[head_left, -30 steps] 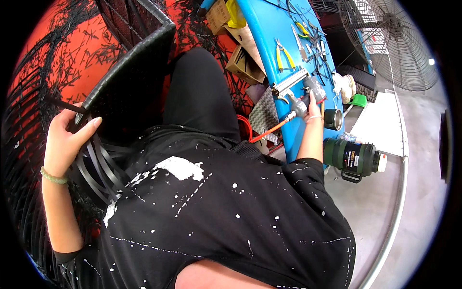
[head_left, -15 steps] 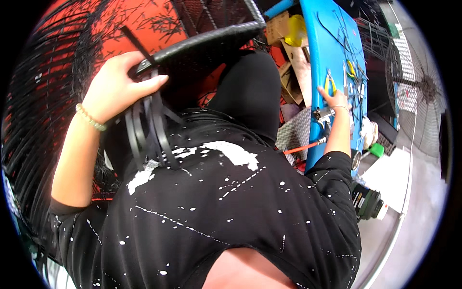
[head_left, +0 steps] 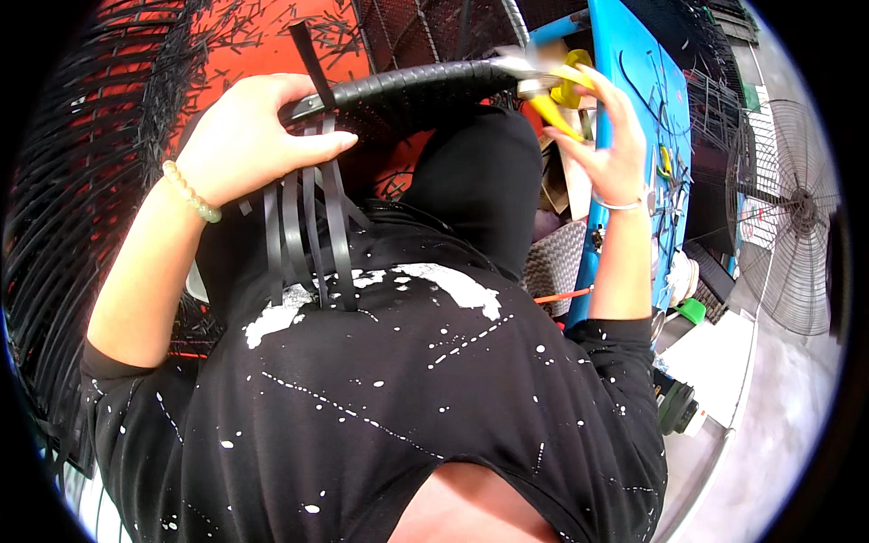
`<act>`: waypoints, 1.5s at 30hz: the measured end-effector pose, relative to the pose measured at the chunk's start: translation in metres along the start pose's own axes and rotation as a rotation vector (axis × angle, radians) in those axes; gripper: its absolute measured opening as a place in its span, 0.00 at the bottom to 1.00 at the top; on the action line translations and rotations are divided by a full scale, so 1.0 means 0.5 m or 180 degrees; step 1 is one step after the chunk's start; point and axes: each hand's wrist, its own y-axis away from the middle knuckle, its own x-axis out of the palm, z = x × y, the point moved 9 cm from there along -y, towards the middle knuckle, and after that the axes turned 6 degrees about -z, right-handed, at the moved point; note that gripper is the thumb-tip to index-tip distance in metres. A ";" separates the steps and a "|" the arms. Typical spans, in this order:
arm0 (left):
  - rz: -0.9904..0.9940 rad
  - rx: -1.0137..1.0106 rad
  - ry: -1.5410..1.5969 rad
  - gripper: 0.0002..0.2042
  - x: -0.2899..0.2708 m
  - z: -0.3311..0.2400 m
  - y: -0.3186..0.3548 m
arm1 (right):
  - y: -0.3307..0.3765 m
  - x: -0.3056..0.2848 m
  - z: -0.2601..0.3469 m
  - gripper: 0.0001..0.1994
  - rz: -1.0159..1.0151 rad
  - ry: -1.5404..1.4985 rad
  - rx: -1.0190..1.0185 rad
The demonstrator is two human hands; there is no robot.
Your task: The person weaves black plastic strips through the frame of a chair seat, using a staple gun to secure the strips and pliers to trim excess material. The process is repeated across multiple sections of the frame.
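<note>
My left hand point(head_left: 249, 136) pinches the near left end of a curved black frame bar point(head_left: 407, 83) wrapped in flat strip. One black strip point(head_left: 312, 63) stands up past the bar's end, and several loose flat strips point(head_left: 291, 226) hang below my thumb toward my lap. To the right, my right hand point(head_left: 617, 149) holds pliers with yellow handles point(head_left: 554, 116). Motion smears the pliers; their metal jaws point left, near the bar's far right end, and I cannot tell whether they touch it.
At right stands a blue work surface point(head_left: 625, 81) with scattered black strips and another yellow-handled tool point(head_left: 665, 163). A large caged fan point(head_left: 797, 213) is beyond it. Black woven frames point(head_left: 81, 190) fill the left side. Cut strip scraps litter the red surface point(head_left: 240, 59).
My right hand has lifted the yellow-handled pliers off the blue surface and brought them left and up beside the wrapped bar. My left hand keeps its hold on the bar's end.
</note>
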 end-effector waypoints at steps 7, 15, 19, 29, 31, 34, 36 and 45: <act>-0.0037 0.0127 -0.0085 0.21 -0.005 0.005 -0.003 | -0.112 0.086 0.149 0.37 0.0640 -0.0271 -0.1129; -0.0043 0.0257 -0.0265 0.23 -0.002 0.006 -0.007 | -0.138 0.114 0.156 0.35 0.0964 -0.0359 -0.1147; -0.0006 0.0222 -0.0335 0.22 -0.001 0.010 -0.006 | -0.140 0.115 0.170 0.35 0.0944 -0.0113 -0.1259; 0.0106 0.0137 0.0024 0.21 0.009 0.021 -0.009 | -0.120 0.117 0.189 0.27 0.0645 0.0382 -0.1725; 0.0192 -0.0018 -0.0013 0.20 0.010 0.023 -0.011 | -0.112 0.098 0.165 0.27 0.0544 0.0281 -0.1407; 0.0282 -0.0247 0.0142 0.17 0.006 0.020 -0.007 | -0.093 0.032 0.064 0.29 -0.0118 -0.0133 -0.0428; 0.0135 -0.0152 0.0500 0.16 0.002 0.024 -0.004 | -0.044 -0.022 -0.021 0.30 -0.0621 0.0107 0.0098; 0.0653 0.0333 0.0655 0.18 0.009 0.011 -0.009 | 0.499 -0.169 -0.583 0.40 -0.0170 0.1620 0.3494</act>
